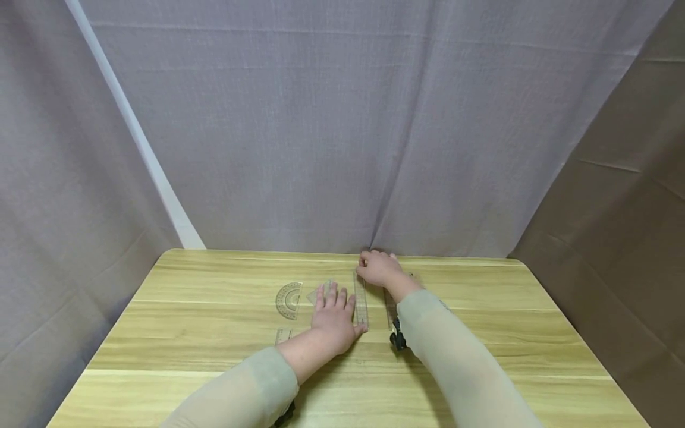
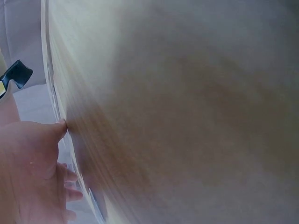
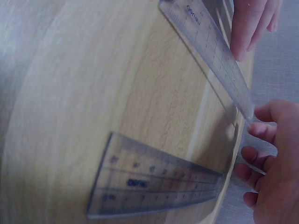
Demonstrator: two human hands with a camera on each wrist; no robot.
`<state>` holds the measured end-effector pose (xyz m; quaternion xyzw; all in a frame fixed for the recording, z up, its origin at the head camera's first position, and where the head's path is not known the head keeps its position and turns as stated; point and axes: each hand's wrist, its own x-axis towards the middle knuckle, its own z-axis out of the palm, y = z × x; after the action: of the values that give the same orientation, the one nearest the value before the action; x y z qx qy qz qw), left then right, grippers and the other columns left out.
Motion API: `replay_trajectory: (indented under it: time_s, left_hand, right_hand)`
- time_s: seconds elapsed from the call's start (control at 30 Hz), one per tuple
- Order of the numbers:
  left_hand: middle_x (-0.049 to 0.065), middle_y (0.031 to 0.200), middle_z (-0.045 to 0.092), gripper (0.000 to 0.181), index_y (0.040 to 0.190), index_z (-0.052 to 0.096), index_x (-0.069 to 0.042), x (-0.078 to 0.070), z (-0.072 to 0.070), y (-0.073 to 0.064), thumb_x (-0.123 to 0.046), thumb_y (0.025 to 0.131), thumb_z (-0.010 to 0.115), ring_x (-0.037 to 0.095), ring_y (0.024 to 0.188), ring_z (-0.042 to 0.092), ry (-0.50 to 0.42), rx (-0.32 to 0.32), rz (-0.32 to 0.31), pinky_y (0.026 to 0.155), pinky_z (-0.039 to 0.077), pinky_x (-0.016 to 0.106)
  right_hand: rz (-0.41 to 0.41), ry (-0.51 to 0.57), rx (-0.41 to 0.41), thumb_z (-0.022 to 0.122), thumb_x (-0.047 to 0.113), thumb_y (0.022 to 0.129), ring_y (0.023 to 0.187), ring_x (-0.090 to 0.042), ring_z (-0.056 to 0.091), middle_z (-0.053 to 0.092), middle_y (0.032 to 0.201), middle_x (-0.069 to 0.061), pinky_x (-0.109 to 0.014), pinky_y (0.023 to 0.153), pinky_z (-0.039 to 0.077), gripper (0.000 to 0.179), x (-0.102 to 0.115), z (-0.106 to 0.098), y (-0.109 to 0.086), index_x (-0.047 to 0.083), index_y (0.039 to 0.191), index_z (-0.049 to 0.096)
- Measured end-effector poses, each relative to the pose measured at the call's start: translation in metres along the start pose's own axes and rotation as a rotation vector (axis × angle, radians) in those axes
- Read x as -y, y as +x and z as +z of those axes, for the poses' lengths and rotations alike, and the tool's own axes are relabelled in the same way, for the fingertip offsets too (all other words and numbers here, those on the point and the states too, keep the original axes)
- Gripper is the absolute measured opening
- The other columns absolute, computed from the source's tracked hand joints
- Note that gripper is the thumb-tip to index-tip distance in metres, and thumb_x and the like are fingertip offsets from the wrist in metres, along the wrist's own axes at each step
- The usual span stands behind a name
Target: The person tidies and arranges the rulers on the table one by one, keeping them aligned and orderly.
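My right hand [image 1: 379, 268] pinches the far end of a clear plastic ruler [image 1: 361, 306] between thumb and index finger, and in the right wrist view that ruler [image 3: 210, 56] is slightly lifted at an angle. Fingers spread, my left hand [image 1: 333, 318] lies palm down to the left of this ruler, its thumb by the near end. Partly under the left fingertips is a clear set square [image 1: 319, 293]. A second clear ruler [image 3: 156, 182] lies on the table below the right forearm. In the left wrist view, the left hand [image 2: 32, 163] shows thumb and fingertips at the tabletop.
A clear protractor [image 1: 289, 301] lies left of the set square. Another clear piece with ruler markings [image 1: 283, 335] is partly covered by the left forearm. The wooden table [image 1: 214, 309] ends at grey curtains [image 1: 289, 148] behind and a brown cloth [image 1: 615, 238] at right.
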<state>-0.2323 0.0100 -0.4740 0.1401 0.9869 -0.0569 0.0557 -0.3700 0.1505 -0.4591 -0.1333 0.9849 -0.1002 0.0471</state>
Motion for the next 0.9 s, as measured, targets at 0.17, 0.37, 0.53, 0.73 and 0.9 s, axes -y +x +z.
replay_trajectory:
  time_s: [0.17,0.37,0.53,0.73,0.9]
  left_hand:
    - [0.005,0.163,0.024,0.082,0.158,0.028,-0.022,0.0,0.0,-0.001,-0.072,0.094,0.036,0.032,0.151,0.011,-0.003,-0.012,-0.001,0.12,0.002,0.054]
    - [0.005,0.164,0.023,0.083,0.159,0.024,-0.022,0.0,0.002,0.0,-0.072,0.094,0.035,0.032,0.151,0.009,0.001,-0.011,-0.003,0.12,0.001,0.054]
    - [0.005,0.164,0.021,0.084,0.16,0.021,-0.022,0.001,0.005,0.001,-0.073,0.094,0.033,0.033,0.152,0.007,0.007,-0.008,0.003,0.12,0.0,0.055]
    - [0.005,0.164,0.021,0.085,0.16,0.021,-0.02,0.001,0.006,0.002,-0.073,0.094,0.034,0.034,0.151,0.008,0.009,-0.019,0.004,0.12,0.0,0.055]
    - [0.006,0.164,0.023,0.087,0.159,0.022,-0.019,0.001,0.006,0.0,-0.073,0.093,0.036,0.034,0.151,0.009,-0.002,-0.033,0.009,0.12,0.001,0.056]
  right_hand:
    - [0.042,0.2,-0.019,0.056,0.03,0.094,0.074,-0.02,0.06,0.064,0.08,0.0,-0.043,0.082,0.048,0.012,-0.002,0.0,-0.001,0.018,0.093,0.059]
    - [0.047,0.446,-0.021,0.056,0.022,0.096,0.055,-0.018,0.056,0.06,0.07,-0.005,-0.03,0.055,0.046,0.012,-0.006,0.002,-0.004,0.011,0.099,0.058]
    - [0.064,0.627,-0.024,0.057,0.018,0.097,0.055,-0.017,0.058,0.064,0.069,-0.007,-0.028,0.053,0.048,0.012,-0.01,0.009,-0.003,0.007,0.101,0.055]
    - [0.096,0.89,0.024,0.059,0.011,0.097,0.056,-0.018,0.061,0.066,0.078,-0.011,-0.031,0.054,0.057,0.017,-0.011,0.015,-0.003,0.002,0.109,0.049]
    - [0.111,1.018,0.029,0.059,0.008,0.097,0.062,-0.018,0.062,0.065,0.089,-0.013,-0.032,0.059,0.059,0.025,-0.012,0.018,-0.007,0.0,0.118,0.048]
